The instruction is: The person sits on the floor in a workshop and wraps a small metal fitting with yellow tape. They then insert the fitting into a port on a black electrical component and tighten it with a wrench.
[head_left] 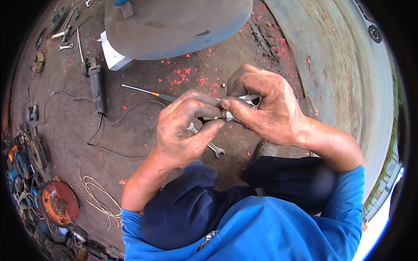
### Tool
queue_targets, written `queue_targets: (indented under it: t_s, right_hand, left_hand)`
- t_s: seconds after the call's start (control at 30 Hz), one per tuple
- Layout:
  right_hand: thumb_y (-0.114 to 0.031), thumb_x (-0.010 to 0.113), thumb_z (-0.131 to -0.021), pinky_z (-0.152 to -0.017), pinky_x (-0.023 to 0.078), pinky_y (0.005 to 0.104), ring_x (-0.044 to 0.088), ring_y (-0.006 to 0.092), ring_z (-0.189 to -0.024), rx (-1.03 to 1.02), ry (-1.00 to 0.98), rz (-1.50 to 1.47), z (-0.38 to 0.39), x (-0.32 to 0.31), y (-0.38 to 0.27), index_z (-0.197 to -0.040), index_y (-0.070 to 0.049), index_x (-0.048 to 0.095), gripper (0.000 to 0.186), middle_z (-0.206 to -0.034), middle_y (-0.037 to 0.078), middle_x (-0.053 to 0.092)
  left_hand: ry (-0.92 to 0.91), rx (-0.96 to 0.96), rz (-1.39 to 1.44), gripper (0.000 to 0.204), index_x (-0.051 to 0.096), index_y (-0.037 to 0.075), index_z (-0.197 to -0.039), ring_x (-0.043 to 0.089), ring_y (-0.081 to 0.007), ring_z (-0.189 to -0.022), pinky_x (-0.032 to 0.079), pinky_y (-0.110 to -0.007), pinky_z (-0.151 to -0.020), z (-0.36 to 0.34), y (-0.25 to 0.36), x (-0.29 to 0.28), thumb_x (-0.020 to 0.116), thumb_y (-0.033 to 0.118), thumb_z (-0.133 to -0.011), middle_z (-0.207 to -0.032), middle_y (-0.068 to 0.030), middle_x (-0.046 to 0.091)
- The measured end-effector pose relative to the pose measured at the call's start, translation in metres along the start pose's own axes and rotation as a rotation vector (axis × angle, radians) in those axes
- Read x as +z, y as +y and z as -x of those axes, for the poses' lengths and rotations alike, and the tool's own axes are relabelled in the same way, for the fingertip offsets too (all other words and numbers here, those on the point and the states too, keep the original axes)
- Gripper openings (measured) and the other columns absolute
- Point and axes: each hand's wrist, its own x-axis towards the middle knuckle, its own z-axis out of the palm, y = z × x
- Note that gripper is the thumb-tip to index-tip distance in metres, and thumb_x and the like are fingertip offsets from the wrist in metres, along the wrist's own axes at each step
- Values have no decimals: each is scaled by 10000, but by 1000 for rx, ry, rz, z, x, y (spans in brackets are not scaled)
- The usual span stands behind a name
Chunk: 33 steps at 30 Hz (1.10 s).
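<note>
Between my two hands is a small brass-coloured fitting (pixel 212 118) with a white band, perhaps tape, around its right end. My left hand (pixel 180 126) pinches the fitting between thumb and fingers. My right hand (pixel 270 104) is closed, its thumb and fingertips at the white-banded end. A shiny silvery-white piece (pixel 251 98) shows inside my right hand's curled fingers; its kind is hidden. Below my left hand a double-ended spanner (pixel 214 148) lies on the ground. Just beyond that hand is a screwdriver (pixel 150 92) with an orange and dark handle.
An angle grinder (pixel 97 89) with its cord lies at left. Farther off is a large curved metal sheet (pixel 174 30) beside a white box (pixel 114 56). Tools and parts crowd the left edge, near an orange-red disc (pixel 58 203) and coiled cord (pixel 98 191). Red flakes dot the ground.
</note>
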Motion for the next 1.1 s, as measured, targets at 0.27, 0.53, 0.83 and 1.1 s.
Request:
queue_targets:
  t_s: [0.27, 0.53, 0.83, 1.1]
  right_hand:
    - [-291, 697, -967, -535, 431, 261, 549, 57, -646, 585, -236, -464, -4, -3, -8, -867, -38, 617, 284, -702, 1, 617]
    - [-216, 633, -1003, -555, 483, 281, 577, 88, -631, 399, -129, -663, 1, 7, -3, -929, -3, 633, 226, -707, 39, 625]
    - [-126, 661, -970, -618, 515, 302, 621, 119, -661, 234, -4, -235, 9, 18, -6, -887, 1, 631, 154, -705, 86, 665]
    - [-221, 685, -962, -566, 501, 291, 612, 99, -654, 368, -57, -536, 5, 15, -10, -853, 24, 642, 272, -726, 71, 689]
  left_hand:
    - [48, -165, 415, 224, 646, -6, -930, 678, -189, -798, 535, -299, -645, 4, -6, 0, 787, -67, -766, -935, -139, 703]
    - [259, -500, 1040, 211, 596, -17, -1024, 694, -209, -754, 593, -309, -618, 7, -3, 4, 717, -43, -853, -925, -171, 689]
    - [375, -322, 453, 226, 614, -14, -979, 698, -208, -795, 575, -302, -663, 4, 4, 11, 764, -53, -814, -927, -153, 707]
    - [301, 325, -422, 278, 643, -9, -936, 704, -274, -796, 579, -347, -647, -3, -5, 6, 798, -70, -714, -994, -149, 712]
